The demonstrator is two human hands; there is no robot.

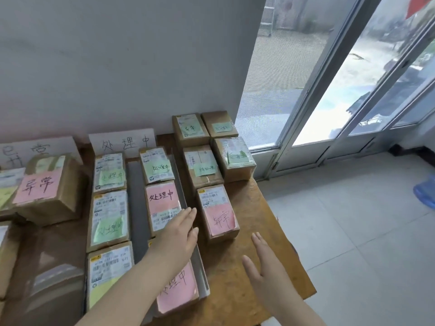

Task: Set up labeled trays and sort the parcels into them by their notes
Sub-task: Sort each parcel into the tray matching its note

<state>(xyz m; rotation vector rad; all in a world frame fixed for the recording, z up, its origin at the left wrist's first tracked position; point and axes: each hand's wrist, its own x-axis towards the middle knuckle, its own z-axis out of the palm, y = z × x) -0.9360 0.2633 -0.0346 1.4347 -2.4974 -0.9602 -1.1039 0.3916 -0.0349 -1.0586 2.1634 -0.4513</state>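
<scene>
Both your hands reach forward, apart from each other, fingers straight and close together, gripping nothing. Your left hand (pixel 179 234) lies palm down, its fingertips over the near end of a parcel with a pink note (pixel 162 203); whether it touches the parcel cannot be told. Your right hand (pixel 264 262) is turned on edge, thumb spread, above the bare wooden table (pixel 237 297). Between the two hands and just beyond them lies a brown cardboard parcel with a pink handwritten note (pixel 219 215), directly on the table. Your left forearm crosses another pink-noted parcel (pixel 179 288) and hides part of it. Both parcels under your left arm sit in a long grey tray whose pale raised rim (pixel 201 267) runs between your left hand and the loose parcel. To the left of your left arm a column of three parcels (pixel 109 220) carries white shipping labels with green and yellow notes. Beyond your left fingertips a white card with black handwriting (pixel 122 142) leans against the pale wall (pixel 117 55). Beyond both hands four more boxes with green notes (pixel 204 165) stand in two rows, some wrapped in glossy clear tape. Far to the left of your left hand a bigger box with a pink note (pixel 47 189) sits in front of a second card. To the right of your right hand are a pale tiled floor (pixel 353 220) and a glass door (pixel 329 90).
</scene>
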